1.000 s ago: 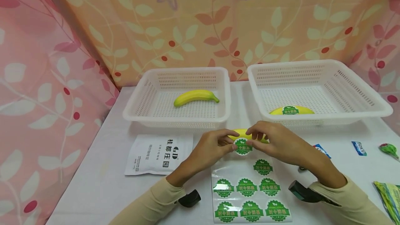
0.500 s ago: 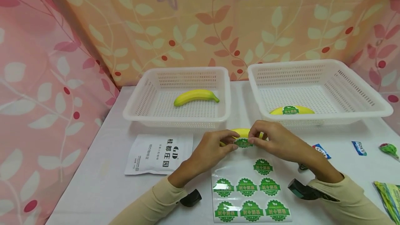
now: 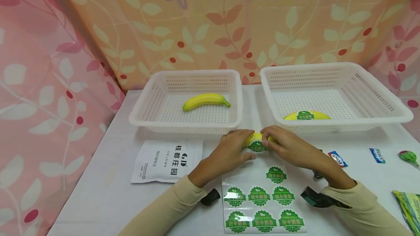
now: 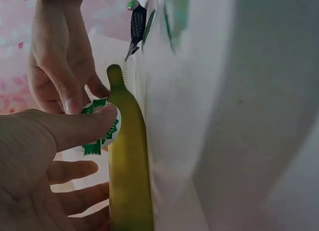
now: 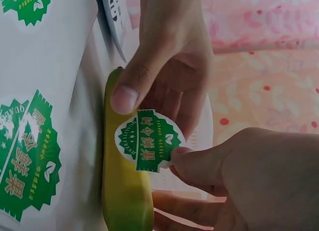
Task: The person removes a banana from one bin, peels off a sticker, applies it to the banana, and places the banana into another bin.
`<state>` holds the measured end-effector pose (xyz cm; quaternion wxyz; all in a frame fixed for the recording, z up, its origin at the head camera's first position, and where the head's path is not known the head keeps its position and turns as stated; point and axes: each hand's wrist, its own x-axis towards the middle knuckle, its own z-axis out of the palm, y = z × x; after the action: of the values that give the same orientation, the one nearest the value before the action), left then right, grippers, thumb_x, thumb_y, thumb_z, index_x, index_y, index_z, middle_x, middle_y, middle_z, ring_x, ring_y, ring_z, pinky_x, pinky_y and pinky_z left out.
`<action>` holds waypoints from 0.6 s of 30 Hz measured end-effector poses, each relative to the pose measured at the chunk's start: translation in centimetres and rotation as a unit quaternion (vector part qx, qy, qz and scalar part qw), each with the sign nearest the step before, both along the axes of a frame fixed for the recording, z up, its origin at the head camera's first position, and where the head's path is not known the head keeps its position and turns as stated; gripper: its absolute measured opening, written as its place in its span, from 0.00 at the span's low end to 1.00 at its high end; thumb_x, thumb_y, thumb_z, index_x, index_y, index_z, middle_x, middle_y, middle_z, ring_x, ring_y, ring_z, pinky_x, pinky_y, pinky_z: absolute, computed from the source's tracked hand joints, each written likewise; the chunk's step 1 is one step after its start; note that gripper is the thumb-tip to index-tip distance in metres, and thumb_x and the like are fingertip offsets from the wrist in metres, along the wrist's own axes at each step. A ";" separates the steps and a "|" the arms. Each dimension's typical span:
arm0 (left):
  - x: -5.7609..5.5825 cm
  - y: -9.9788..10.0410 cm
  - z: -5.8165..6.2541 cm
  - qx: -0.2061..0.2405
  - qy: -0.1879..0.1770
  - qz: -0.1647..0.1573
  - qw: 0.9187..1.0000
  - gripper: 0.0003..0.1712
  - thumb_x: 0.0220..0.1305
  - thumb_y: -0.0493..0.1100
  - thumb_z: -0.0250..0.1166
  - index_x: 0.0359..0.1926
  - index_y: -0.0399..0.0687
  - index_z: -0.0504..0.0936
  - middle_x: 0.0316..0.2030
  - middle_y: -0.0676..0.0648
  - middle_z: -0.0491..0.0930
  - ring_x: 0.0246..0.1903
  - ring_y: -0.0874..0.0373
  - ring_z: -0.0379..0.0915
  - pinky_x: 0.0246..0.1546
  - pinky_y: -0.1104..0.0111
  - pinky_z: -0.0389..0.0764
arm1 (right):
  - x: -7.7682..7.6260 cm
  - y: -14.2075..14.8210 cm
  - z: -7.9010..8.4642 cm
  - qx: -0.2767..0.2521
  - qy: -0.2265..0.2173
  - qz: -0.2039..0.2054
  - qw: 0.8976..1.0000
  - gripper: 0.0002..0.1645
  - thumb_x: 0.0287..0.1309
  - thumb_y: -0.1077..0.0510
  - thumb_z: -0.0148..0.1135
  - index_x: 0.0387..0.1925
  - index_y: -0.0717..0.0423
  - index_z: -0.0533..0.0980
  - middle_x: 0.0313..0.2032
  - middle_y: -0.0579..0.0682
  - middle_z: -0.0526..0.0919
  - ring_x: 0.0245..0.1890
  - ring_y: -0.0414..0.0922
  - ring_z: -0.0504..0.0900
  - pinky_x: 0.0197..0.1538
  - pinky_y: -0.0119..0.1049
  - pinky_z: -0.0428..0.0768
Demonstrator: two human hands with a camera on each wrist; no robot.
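A yellow banana (image 3: 250,140) lies crosswise beyond the sticker sheet (image 3: 246,177). A round green-and-white sticker (image 5: 149,141) lies against its near side. My right hand (image 3: 288,146) pinches the sticker's right edge between thumb and index finger, its other fingers behind the banana in the right wrist view. My left hand (image 3: 229,152) reaches over the banana's left part, fingertips at its far side. The left thumb (image 5: 125,99) stands apart from the sticker, near the banana; in the left wrist view it overlaps the sticker (image 4: 94,148).
A white basket (image 3: 187,122) at the back left holds a plain banana (image 3: 205,102). Another basket (image 3: 361,119) at the right holds a banana with a sticker (image 3: 306,115). A white pouch (image 3: 167,161) lies left; small packets (image 3: 376,155) and a lollipop (image 3: 408,156) lie right.
The sticker has moved from in front of the banana onto its near side. My left hand has let go of the sticker's edge and shifted right and over the banana; the right hand still pinches.
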<state>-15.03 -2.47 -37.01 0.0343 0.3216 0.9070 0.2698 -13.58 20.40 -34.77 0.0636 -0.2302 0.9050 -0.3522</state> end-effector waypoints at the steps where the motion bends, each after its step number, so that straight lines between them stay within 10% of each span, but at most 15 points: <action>1: -0.1 0.1 0.0 -0.005 0.000 0.003 1.000 0.41 0.66 0.51 0.77 0.76 0.48 0.72 0.68 0.49 0.78 0.69 0.50 0.71 0.65 0.51 0.73 | 0.0 0.0 -0.1 -0.003 0.000 -0.002 1.000 0.02 0.75 0.58 0.63 0.44 0.50 0.76 0.54 0.53 0.81 0.53 0.51 0.78 0.59 0.55 0.79; 18: -0.5 0.6 -0.5 -0.012 -0.012 0.016 1.000 0.36 0.65 0.52 0.77 0.71 0.52 0.78 0.55 0.52 0.83 0.58 0.53 0.74 0.53 0.57 0.73 | -0.7 -0.2 -1.3 -0.010 -0.024 -0.029 0.999 0.04 0.76 0.56 0.63 0.42 0.51 0.80 0.47 0.48 0.87 0.50 0.49 0.85 0.47 0.41 0.82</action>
<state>-15.52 -1.90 -37.47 0.0444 0.3039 0.9146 0.2632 -14.29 20.16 -36.07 0.0724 -0.1958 0.9058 -0.3686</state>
